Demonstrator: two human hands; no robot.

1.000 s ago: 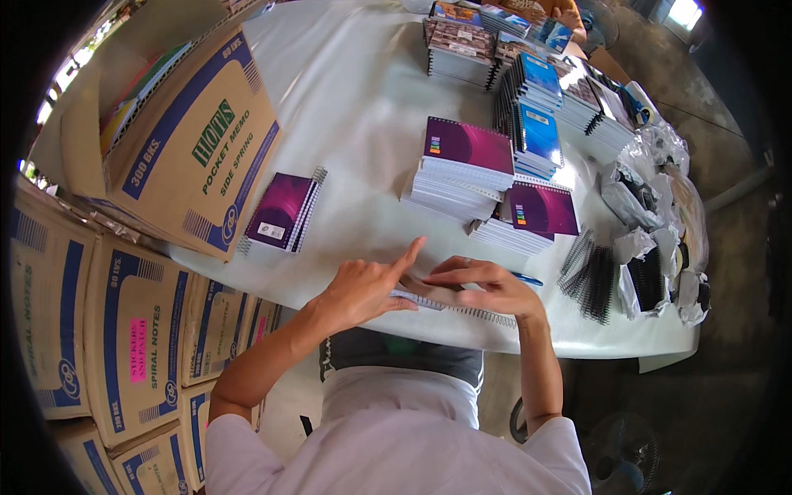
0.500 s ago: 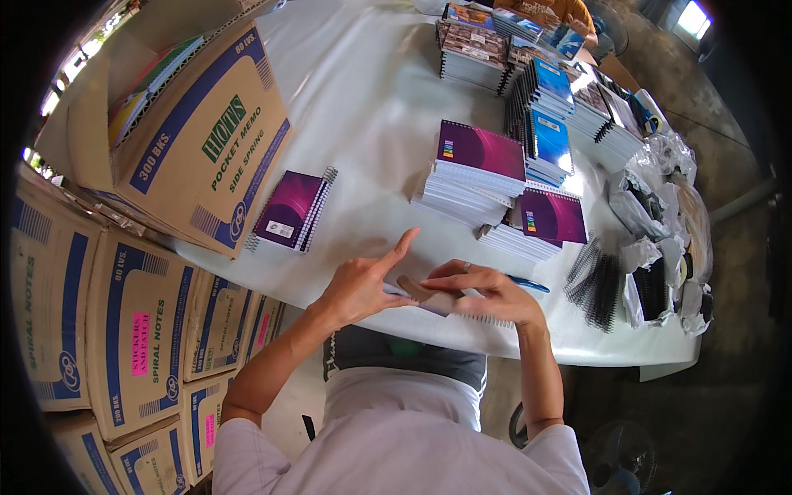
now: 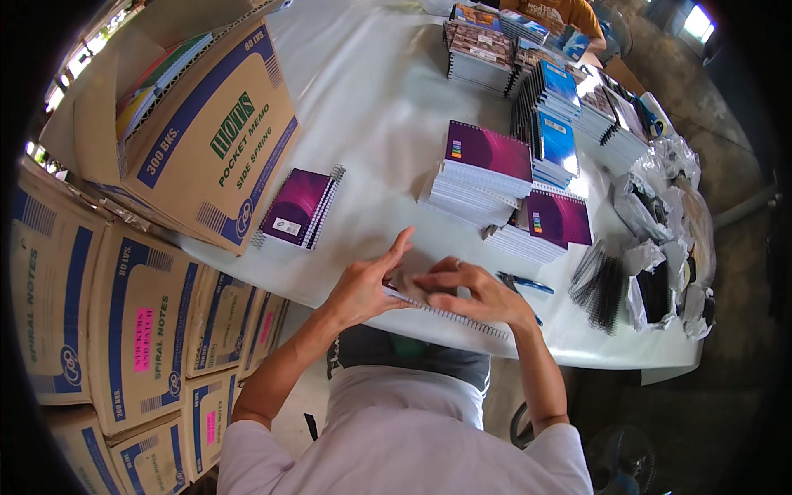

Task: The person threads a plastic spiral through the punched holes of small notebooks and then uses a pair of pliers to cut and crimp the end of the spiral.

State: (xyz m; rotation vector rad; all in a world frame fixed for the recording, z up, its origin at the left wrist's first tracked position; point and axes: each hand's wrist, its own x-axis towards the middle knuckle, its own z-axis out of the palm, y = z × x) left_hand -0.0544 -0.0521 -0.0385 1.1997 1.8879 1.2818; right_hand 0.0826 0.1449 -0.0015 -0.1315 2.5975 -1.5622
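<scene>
At the near table edge, my left hand [image 3: 363,287] grips a small spiral notebook [image 3: 391,289] by its end, the thumb sticking up and away. A thin wire coil [image 3: 466,320] runs along the notebook's near edge and pokes out past it, beneath my right hand. My right hand [image 3: 483,295] is bent over the notebook, its fingertips smeared by motion around a brownish curved piece [image 3: 410,283] that is too blurred to name. Pliers with blue handles [image 3: 528,285] lie just right of that hand. Much of the notebook is hidden by my fingers.
Ahead are purple notebook stacks [image 3: 489,153], with blue ones [image 3: 554,144] behind. A purple notebook [image 3: 299,206] lies left, beside a large carton [image 3: 219,144]. Loose black coils [image 3: 598,289] and plastic-wrapped bundles [image 3: 652,280] are right. Cartons [image 3: 144,330] stand lower left. Another person [image 3: 553,12] sits across.
My right hand has shifted slightly left along the notebook, and more of the coil shows below it. More of the pliers is uncovered. The whole view has moved a little.
</scene>
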